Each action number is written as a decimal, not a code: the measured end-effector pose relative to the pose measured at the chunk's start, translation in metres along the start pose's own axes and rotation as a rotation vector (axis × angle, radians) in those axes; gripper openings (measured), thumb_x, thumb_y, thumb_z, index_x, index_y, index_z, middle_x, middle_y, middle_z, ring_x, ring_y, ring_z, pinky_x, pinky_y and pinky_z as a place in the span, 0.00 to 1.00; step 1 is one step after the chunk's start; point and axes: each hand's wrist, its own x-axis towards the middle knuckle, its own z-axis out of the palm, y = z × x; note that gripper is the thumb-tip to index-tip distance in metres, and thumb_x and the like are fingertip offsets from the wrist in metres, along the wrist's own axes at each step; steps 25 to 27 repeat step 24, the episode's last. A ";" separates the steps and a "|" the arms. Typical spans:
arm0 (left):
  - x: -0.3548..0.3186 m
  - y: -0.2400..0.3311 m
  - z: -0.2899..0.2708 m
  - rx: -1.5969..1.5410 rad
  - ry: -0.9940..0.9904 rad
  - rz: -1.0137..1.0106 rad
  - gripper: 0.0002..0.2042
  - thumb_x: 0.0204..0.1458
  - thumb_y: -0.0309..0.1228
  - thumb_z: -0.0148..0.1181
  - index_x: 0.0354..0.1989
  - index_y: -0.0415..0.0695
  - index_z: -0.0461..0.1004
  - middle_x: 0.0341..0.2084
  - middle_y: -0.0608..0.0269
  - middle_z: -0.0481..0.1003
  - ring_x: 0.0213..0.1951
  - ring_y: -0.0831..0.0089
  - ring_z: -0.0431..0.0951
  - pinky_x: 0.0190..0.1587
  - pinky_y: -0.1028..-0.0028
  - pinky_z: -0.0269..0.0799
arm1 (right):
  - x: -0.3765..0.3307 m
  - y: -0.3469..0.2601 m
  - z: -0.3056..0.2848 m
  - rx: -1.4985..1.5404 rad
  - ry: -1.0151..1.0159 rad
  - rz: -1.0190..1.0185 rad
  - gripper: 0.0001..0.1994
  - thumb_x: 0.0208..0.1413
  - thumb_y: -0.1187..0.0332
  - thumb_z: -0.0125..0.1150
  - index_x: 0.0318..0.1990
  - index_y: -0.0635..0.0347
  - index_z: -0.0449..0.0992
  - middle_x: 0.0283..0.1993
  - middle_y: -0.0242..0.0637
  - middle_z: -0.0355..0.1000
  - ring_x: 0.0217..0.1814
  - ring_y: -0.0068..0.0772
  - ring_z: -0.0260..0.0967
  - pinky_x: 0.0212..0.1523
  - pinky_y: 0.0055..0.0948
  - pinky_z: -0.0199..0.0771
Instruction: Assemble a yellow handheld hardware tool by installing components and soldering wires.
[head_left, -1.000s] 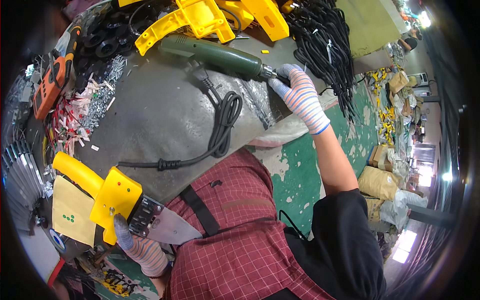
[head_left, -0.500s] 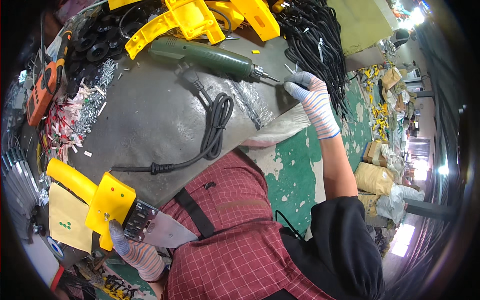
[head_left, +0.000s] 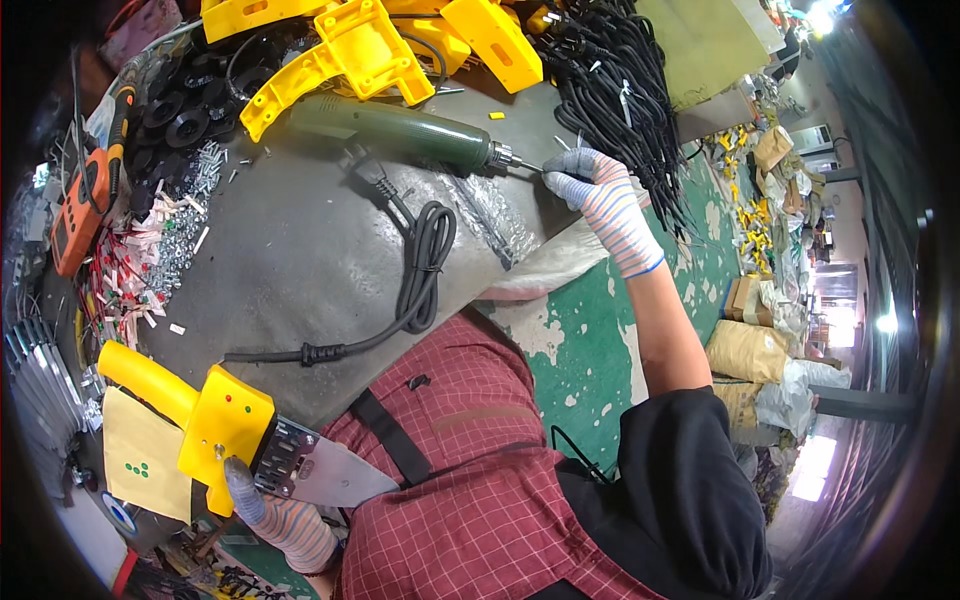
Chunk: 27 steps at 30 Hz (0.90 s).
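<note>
My left hand (head_left: 283,520), in a striped glove with a dark thumb, holds a yellow pipe welding iron (head_left: 228,425) with a flat metal plate (head_left: 340,475). Its thumb presses the housing; the other fingers are hidden beneath. My right hand (head_left: 603,195), gloved alike, pinches at the bit tip of a green electric screwdriver (head_left: 420,137) lying on the bench. Whatever is between those fingertips is too small to make out. A coiled black power cord (head_left: 425,270) with a plug lies between the hands, its free end close to the yellow housing.
Yellow housing parts (head_left: 370,55) pile up beyond the screwdriver, with bundled black cords (head_left: 615,90) at far right. Screws (head_left: 180,225), black discs (head_left: 185,125) and an orange meter (head_left: 80,215) lie along the left. A tan card (head_left: 145,455) sits beneath the handle. Plastic bags (head_left: 490,215) lie mid-bench.
My right fingertips have come slightly left, closer to the screwdriver's bit tip. The left hand still holds the pipe welding iron, and the whole view has shifted a little.
</note>
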 end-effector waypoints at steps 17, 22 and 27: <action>-0.004 0.004 0.019 -0.035 0.038 -0.007 0.38 0.50 0.50 0.64 0.68 0.53 0.57 0.60 0.60 0.67 0.57 0.59 0.70 0.54 0.46 0.70 | 0.003 -0.007 -0.001 0.022 -0.006 0.046 0.09 0.50 0.73 0.68 0.39 0.64 0.80 0.30 0.30 0.77 0.25 0.15 0.67 0.26 0.18 0.67; 0.020 -0.015 -0.014 -0.108 -0.229 0.099 0.32 0.58 0.47 0.56 0.69 0.50 0.56 0.65 0.59 0.62 0.60 0.52 0.68 0.62 0.49 0.63 | -0.010 -0.010 -0.009 0.028 -0.037 0.004 0.12 0.52 0.68 0.64 0.43 0.64 0.80 0.35 0.33 0.77 0.34 0.22 0.70 0.37 0.24 0.72; 0.055 -0.042 -0.034 -0.131 -0.384 0.138 0.33 0.58 0.48 0.56 0.69 0.49 0.56 0.68 0.58 0.58 0.62 0.44 0.64 0.66 0.49 0.57 | -0.001 -0.010 -0.003 -0.117 -0.075 -0.042 0.13 0.50 0.68 0.64 0.42 0.64 0.80 0.36 0.34 0.78 0.40 0.26 0.73 0.45 0.29 0.73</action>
